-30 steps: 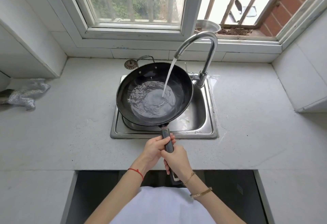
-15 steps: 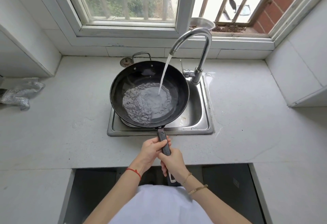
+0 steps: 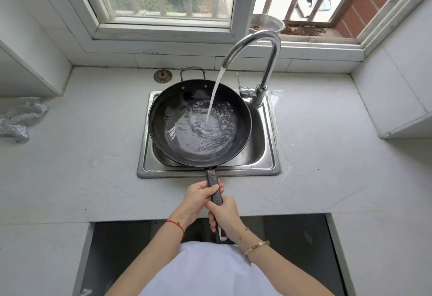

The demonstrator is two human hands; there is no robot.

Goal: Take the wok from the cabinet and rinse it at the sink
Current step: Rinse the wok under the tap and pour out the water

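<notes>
A black wok sits over the steel sink, its long dark handle pointing toward me. Water runs from the curved faucet into the wok and pools in its bottom. My left hand grips the handle nearer the wok. Just behind it, my right hand grips the handle's end. A small loop handle shows at the wok's far rim.
A sink strainer lies on the grey counter behind the sink. A crumpled silver cloth is at the far left. A metal bowl stands on the windowsill. Below the counter edge is a dark open cabinet space.
The wok has shifted so the stream lands right of its centre, and the water has swirled across the bottom. Both hands keep their grip on the handle.
</notes>
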